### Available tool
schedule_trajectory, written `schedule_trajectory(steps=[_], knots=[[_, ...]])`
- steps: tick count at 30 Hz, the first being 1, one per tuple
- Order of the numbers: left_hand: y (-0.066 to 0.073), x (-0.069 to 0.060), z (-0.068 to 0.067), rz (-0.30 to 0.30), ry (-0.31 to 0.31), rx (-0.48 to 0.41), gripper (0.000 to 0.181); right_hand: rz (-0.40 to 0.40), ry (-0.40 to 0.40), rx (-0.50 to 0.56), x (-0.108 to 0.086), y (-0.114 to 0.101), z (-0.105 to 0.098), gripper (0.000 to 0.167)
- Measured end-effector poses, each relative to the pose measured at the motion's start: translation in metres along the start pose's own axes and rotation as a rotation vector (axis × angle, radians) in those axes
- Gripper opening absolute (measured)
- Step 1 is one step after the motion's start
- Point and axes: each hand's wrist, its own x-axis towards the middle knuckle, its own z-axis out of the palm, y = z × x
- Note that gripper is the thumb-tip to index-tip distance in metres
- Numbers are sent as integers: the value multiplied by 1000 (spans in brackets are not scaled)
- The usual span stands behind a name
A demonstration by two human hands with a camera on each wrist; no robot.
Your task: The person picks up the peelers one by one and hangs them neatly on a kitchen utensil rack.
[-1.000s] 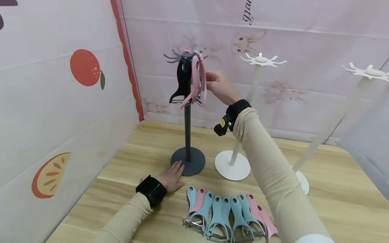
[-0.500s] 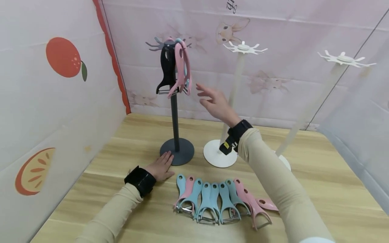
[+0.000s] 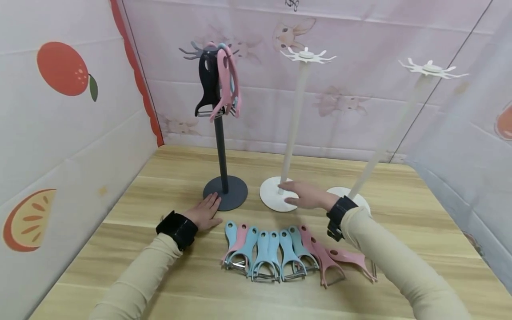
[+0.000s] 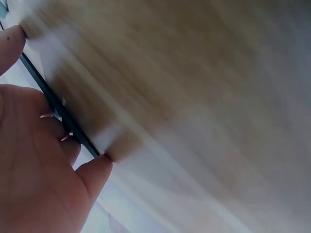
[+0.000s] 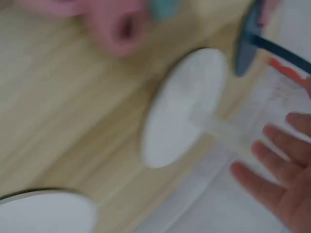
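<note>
My left hand (image 3: 203, 214) rests with straight fingers on the edge of the dark grey stand's round base (image 3: 236, 199). A black peeler (image 3: 209, 82) and several pink and light-blue ones hang from that stand's hooks, partly hiding each other. Over the base of the middle white stand (image 3: 294, 120) is my right hand (image 3: 307, 194), holding nothing; in the right wrist view its fingers (image 5: 277, 162) are spread and relaxed. Below both hands lies a fanned row of light-blue peelers (image 3: 262, 251) and pink peelers (image 3: 326, 266), some overlapping.
Another white stand (image 3: 384, 142) leans in view on the right, with bare hooks (image 3: 432, 69) on top. A printed cloth wall (image 3: 256, 129) closes the back, and another printed wall (image 3: 96, 133) stands at the left of the wooden table (image 3: 200, 284).
My right hand has left the peelers hanging on the dark stand and moved down and right to the middle white stand's base. The left hand stays on the dark base. The view has shifted.
</note>
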Motion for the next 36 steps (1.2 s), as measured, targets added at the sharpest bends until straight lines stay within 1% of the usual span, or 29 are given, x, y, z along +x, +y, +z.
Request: schedule_trajectory(steps=[3, 5, 6, 7, 10, 12, 15, 18, 21, 24, 25, 28, 30, 34, 36], knots=[[-1, 0, -6, 1, 11, -2, 67, 117, -127, -56, -6, 17, 15, 61], [0, -1, -11, -3, 12, 2, 68, 199, -188, -75, -5, 25, 23, 69], [0, -2, -13, -2, 17, 4, 68, 218, -210, -81, -4, 29, 26, 72], [1, -2, -15, -3, 19, 8, 70, 230, -225, -92, -2, 32, 29, 75], [9, -6, -24, 11, 64, -7, 73, 244, -244, -128, 4, 40, 35, 80], [18, -10, -29, 15, 112, -22, 74, 230, -251, -144, 9, 43, 37, 80], [37, -18, -33, 24, 176, 15, 73, 208, -260, -164, 14, 46, 39, 79], [58, -29, -30, 31, 228, 43, 67, 214, -260, -172, 16, 48, 43, 78], [76, -37, -23, 24, 248, -26, 47, 238, -263, -173, 15, 50, 50, 77], [87, -41, -16, -19, 257, -100, 34, 237, -262, -174, 12, 51, 58, 76], [90, -42, -15, -37, 253, -127, 34, 233, -260, -179, 11, 51, 61, 76], [95, -43, -9, -52, 256, -144, 47, 231, -259, -218, 9, 53, 69, 77], [98, -43, -5, -29, 265, -142, 46, 232, -249, -230, 9, 53, 74, 76], [104, -43, 2, 42, 260, -153, 30, 244, -236, -237, 9, 52, 79, 76], [107, -43, 3, 58, 259, -169, 26, 257, -241, -248, 9, 51, 80, 76]])
